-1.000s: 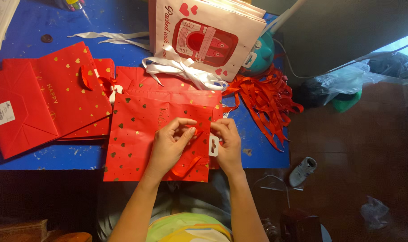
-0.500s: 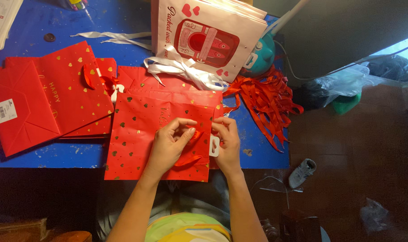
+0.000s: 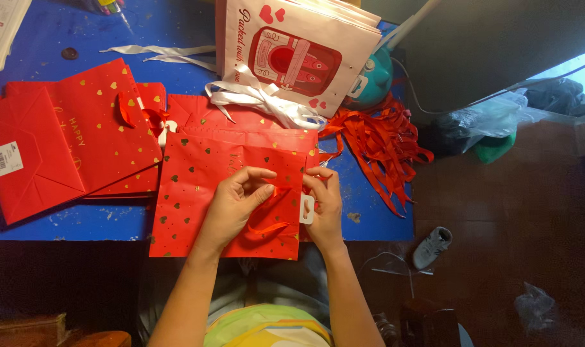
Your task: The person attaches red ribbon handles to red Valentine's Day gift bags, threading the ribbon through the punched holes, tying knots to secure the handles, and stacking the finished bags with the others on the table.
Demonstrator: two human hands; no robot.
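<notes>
Hands are busy: the left hand and right hand both pinch a red ribbon at the top of a flat red bag on the blue table, not yet tied, with finished bags stacked beside.

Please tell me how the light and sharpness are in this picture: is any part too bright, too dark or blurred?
Head view: the red gift bag and both hands are evenly lit and fairly sharp; the floor lies dim; a bright patch at the upper right edge is washed out.
</notes>
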